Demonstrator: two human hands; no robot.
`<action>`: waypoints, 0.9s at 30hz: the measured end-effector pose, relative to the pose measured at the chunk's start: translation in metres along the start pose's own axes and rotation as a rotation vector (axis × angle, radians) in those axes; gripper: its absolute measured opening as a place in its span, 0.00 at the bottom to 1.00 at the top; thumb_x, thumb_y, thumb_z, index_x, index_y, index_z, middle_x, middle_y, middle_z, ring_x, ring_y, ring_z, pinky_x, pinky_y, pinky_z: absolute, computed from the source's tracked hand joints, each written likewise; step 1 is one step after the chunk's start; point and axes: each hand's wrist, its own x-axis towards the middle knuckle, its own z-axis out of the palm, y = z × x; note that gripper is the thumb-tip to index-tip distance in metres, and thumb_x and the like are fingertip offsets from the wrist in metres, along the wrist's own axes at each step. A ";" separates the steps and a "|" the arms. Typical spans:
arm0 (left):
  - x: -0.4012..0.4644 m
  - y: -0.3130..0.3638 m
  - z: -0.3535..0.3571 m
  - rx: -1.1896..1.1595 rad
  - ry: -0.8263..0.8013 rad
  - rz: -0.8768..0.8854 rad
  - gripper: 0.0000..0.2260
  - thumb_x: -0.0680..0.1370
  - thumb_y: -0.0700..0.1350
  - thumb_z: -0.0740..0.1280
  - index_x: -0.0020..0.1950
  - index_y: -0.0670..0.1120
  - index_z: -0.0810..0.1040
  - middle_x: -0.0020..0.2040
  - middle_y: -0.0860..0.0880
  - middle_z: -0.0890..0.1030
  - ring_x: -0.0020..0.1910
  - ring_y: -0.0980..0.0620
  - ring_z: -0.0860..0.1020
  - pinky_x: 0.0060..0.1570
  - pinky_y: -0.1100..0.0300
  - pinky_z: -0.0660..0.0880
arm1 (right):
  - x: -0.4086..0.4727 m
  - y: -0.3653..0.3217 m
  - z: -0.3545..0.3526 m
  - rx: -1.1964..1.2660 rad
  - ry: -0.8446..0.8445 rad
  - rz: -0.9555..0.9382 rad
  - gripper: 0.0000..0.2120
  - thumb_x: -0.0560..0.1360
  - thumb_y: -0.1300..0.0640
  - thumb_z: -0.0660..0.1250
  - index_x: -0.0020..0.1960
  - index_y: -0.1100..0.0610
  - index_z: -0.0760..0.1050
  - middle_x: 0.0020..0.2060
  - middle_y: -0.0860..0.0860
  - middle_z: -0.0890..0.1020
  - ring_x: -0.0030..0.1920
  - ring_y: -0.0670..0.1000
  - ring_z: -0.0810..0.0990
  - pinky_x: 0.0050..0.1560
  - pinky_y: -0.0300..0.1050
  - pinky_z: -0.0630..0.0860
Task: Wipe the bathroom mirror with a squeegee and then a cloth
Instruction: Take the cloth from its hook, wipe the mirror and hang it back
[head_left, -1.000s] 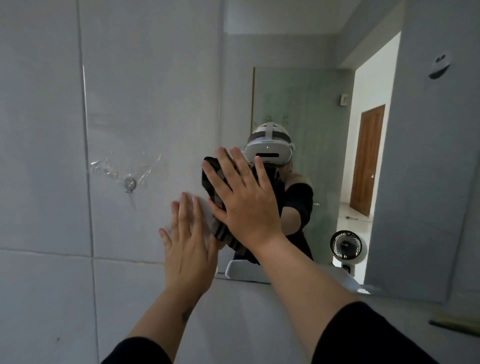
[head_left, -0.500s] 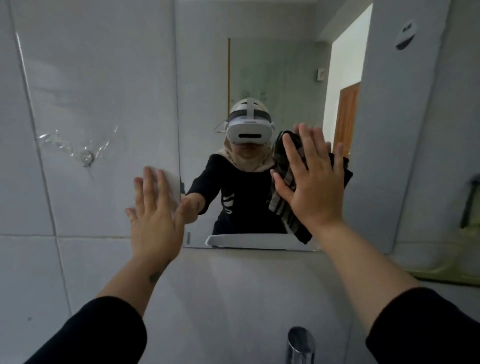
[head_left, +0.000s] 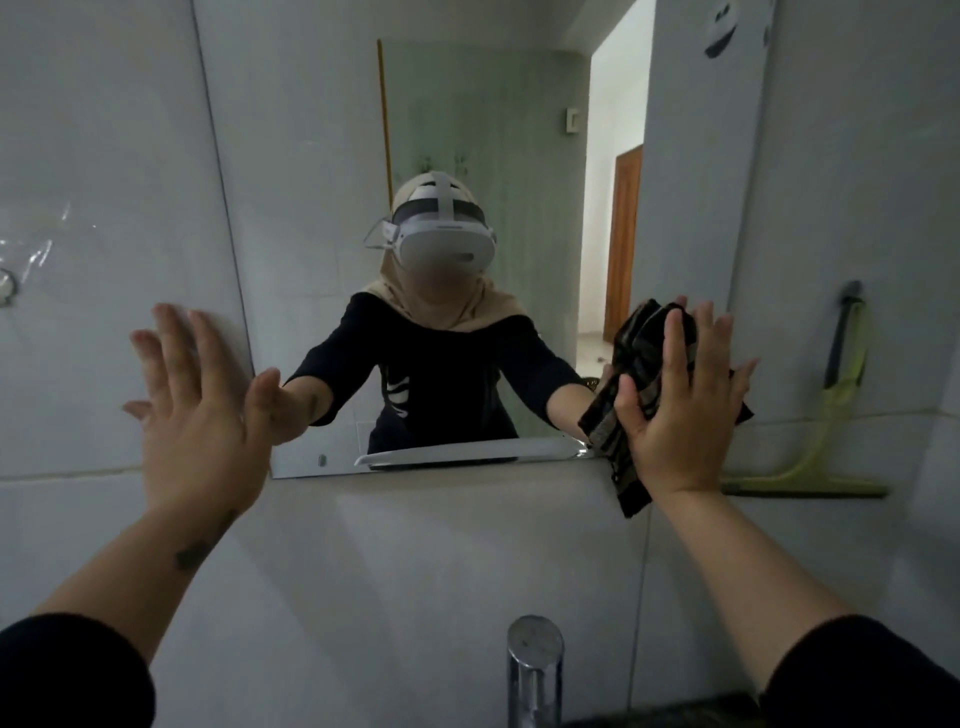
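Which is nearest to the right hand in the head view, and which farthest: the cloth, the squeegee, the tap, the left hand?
1. Cloth, pressed under the right hand on the mirror.
2. Squeegee, hanging on the wall to its right.
3. Tap, below.
4. Left hand, far left at the mirror's edge.

Right hand (head_left: 675, 415) presses dark cloth (head_left: 618, 410) flat on mirror (head_left: 467, 130) lower right corner; left hand (head_left: 200, 415) flat on tile wall (head_left: 104, 156); squeegee (head_left: 826, 415) hangs right.
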 end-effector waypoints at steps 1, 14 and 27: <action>0.000 0.000 0.000 -0.003 0.002 0.000 0.32 0.79 0.60 0.47 0.77 0.47 0.39 0.78 0.47 0.37 0.76 0.48 0.36 0.74 0.44 0.44 | -0.006 -0.005 0.001 -0.006 -0.001 -0.012 0.29 0.79 0.43 0.52 0.75 0.54 0.54 0.74 0.60 0.61 0.75 0.60 0.56 0.72 0.66 0.50; -0.004 -0.005 -0.008 -0.110 -0.014 0.034 0.29 0.81 0.57 0.50 0.77 0.51 0.41 0.78 0.52 0.38 0.76 0.53 0.37 0.73 0.47 0.42 | -0.011 -0.136 0.005 0.079 -0.073 -0.429 0.29 0.78 0.43 0.59 0.75 0.52 0.57 0.74 0.57 0.61 0.74 0.58 0.59 0.72 0.64 0.54; -0.048 -0.038 -0.063 -0.719 -0.178 -0.278 0.13 0.83 0.48 0.51 0.61 0.56 0.72 0.54 0.59 0.81 0.50 0.65 0.78 0.54 0.65 0.74 | -0.015 -0.276 0.006 0.297 -0.109 -0.728 0.22 0.80 0.47 0.56 0.73 0.50 0.64 0.70 0.48 0.71 0.61 0.52 0.69 0.55 0.51 0.65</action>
